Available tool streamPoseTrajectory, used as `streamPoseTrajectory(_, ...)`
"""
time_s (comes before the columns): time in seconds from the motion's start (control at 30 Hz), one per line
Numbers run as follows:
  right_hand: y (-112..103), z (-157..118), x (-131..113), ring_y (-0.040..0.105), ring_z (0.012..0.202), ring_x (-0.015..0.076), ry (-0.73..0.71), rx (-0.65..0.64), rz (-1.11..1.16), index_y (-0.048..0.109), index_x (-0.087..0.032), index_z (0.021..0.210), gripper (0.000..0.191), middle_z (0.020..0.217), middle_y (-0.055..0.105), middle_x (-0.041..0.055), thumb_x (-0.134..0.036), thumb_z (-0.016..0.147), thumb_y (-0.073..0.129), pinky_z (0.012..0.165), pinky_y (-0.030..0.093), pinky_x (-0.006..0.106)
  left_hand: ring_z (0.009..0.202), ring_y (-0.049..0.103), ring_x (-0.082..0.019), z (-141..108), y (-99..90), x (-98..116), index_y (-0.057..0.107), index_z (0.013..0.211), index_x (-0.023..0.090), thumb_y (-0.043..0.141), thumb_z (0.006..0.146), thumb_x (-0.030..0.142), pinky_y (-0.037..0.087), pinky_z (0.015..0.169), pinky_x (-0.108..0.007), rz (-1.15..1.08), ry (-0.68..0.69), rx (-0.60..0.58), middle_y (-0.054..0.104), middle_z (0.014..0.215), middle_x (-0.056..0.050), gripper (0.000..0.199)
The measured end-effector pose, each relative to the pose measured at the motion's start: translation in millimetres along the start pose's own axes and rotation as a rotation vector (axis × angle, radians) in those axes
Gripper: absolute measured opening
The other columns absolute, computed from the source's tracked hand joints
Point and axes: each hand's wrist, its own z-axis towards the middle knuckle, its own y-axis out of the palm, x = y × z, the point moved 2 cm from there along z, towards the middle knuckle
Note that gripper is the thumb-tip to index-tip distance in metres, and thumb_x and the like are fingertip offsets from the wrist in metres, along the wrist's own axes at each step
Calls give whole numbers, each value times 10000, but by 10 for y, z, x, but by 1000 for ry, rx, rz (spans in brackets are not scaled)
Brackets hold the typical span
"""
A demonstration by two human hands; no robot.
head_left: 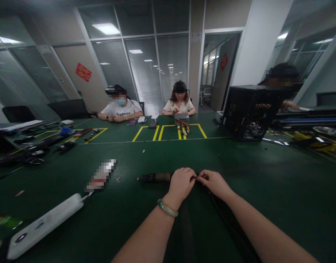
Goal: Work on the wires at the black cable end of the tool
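A dark cylindrical tool (162, 178) with a small metal tip and a brownish body lies across the green table, its tip to the left. My left hand (183, 181), with a bangle at the wrist, curls over the tool's right part. Just beside it, my right hand (213, 182) has thumb and fingers pinched together at the tool's right end, the fingertips of both hands almost meeting. What lies between my right fingertips is too small to make out. A thick black cable (225, 215) runs from there under my right forearm towards me.
A white power strip (47, 223) lies at the left, near a blurred phone-like object (100, 177). A black computer case (250, 113) stands at the back right. Assorted tools (65, 144) cover the far left. Three people sit across the green table (115, 219).
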Motion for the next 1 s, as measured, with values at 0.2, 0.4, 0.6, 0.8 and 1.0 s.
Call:
streamPoseTrajectory(0.2, -40, 3, -99, 607, 717, 173, 11, 28, -146, 708, -242, 811, 212, 759, 686, 2, -422, 843, 602, 643, 386, 276, 993, 567, -200, -17, -9, 1, 637, 926, 222, 591, 831, 161, 424, 907, -365, 2, 1, -9, 641, 1026, -12, 123)
streamPoseTrajectory(0.4, -59, 29, -210, 547, 1039, 234, -113, 134, -336, 695, -211, 769, 156, 1090, 623, 60, -343, 826, 634, 899, 361, 347, 1001, 567, -207, -26, -35, 11, 618, 904, 216, 580, 801, 143, 433, 912, -368, -12, 12, -2, 635, 1008, -22, 132)
streamPoseTrajectory(0.6, 25, 68, -258, 589, 802, 180, -115, 33, -351, 591, -193, 820, 102, 854, 631, 30, -219, 884, 516, 742, 392, 291, 1029, 565, -209, -33, -118, 78, 566, 933, 212, 552, 767, 108, 374, 1041, -435, -38, -18, 93, 611, 1042, -34, 196)
streamPoseTrajectory(0.8, -29, 23, -279, 599, 816, 187, -100, 37, -370, 574, -190, 864, 70, 892, 634, 52, -225, 886, 517, 729, 397, 286, 1158, 525, -191, -40, -264, 171, 545, 976, 221, 526, 788, 94, 175, 1181, -481, -75, 56, 210, 606, 1106, -30, 227)
streamPoseTrajectory(1.0, -592, -319, 332, 624, 728, 216, 170, 91, -301, 617, -221, 825, 155, 882, 665, 95, -340, 872, 530, 619, 424, 329, 1262, 457, -183, -49, -358, 201, 565, 978, 219, 487, 840, 95, 208, 1179, -464, -96, 70, 174, 586, 1209, -32, 202)
